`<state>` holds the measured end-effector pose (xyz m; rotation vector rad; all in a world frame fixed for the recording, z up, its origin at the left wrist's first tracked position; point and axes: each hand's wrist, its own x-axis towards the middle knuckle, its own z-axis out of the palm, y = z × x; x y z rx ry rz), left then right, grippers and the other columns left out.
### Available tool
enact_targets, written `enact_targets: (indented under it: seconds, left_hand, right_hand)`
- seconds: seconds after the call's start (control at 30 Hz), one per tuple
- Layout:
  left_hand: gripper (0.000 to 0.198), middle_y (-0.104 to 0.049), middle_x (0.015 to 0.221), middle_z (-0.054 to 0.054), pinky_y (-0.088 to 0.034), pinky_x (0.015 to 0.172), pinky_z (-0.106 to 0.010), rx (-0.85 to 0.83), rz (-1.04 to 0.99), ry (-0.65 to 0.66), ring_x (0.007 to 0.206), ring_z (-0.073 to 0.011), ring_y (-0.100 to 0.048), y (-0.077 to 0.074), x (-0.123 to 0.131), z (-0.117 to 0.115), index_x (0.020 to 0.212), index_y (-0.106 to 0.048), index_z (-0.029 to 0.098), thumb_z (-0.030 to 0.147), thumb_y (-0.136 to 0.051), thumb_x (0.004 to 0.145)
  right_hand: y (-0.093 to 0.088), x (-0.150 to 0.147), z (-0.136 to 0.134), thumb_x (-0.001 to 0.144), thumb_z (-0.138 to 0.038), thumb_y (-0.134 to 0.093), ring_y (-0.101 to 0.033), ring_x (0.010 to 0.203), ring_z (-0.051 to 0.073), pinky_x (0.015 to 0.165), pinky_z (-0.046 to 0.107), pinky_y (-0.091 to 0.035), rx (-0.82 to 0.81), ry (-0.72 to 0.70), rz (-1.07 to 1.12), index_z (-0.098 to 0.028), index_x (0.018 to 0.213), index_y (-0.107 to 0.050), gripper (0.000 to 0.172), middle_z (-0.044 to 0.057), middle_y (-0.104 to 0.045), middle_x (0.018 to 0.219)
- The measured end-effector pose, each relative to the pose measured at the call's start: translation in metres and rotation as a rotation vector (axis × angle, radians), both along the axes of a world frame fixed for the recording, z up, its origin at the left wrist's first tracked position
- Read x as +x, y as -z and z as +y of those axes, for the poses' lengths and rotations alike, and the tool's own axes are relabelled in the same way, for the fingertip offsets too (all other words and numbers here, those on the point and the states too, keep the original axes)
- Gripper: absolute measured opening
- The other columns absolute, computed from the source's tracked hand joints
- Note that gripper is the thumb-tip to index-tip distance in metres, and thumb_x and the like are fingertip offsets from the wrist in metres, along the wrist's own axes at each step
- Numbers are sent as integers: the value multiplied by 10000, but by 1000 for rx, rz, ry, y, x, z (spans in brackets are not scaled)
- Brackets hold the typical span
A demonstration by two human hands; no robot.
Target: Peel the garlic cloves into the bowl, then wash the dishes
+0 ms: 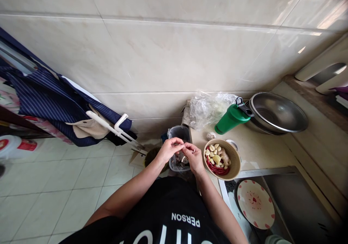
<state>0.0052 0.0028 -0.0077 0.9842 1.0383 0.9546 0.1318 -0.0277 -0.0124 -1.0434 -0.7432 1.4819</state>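
- A small pale garlic clove (184, 148) is pinched between the fingertips of both hands, above a clear plastic-lined bin (179, 133) standing on the floor just beside the bench (258, 149); its surface is too small to be made out.
- The left hand (169, 149) is seen with its grip clamped on the clove from the left.
- The right hand (193, 157) is seen with its grip closed on the same clove from the right.
- A round woven tan basket (235, 162) is set on the pale stone bench, just beside the right hand; peeled cloves, knobbly ginger and red chillies are held in it.
- A green plastic bottle (231, 119), a crumpled clear plastic bag (206, 108) and a shiny steel bowl (277, 111) are seen behind.
- A white patterned plate (255, 204) lies in the sink.
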Motion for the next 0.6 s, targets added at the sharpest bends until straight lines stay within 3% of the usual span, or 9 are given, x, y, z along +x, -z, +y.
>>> enact_targets:
  seconds: [0.23, 0.4, 0.6]
  left_hand:
    - [266, -590, 616, 10, -453, 560, -193, -196, -203, -48, 547, -75, -556, 3, -1, 0, 724, -545, 141, 286, -749, 635]
    - [244, -607, 655, 2, -445, 528, -183, -152, -123, -90, 566, -86, -570, -3, -1, -1, 815, -595, 149, 262, -724, 642]
    - [195, -615, 642, -24, -468, 556, -205, -172, -76, -25, 588, -103, -579, -8, -2, -2, 722, -619, 120, 256, -719, 624]
  right_hand:
    - [6, 1, -1, 643, -263, -731, -489, 533, 73, 502, 190, -363, -47, 80, 77, -178, 743, -606, 181, -31, -596, 643]
    - [4, 2, -1, 661, -256, -721, -508, 549, 80, 518, 195, -381, -54, 57, 121, -171, 731, -624, 146, -26, -595, 637]
    - [-1, 2, -1, 656, -291, -717, -567, 574, 114, 557, 231, -432, -34, 90, 23, -178, 757, -640, 170, -5, -650, 682]
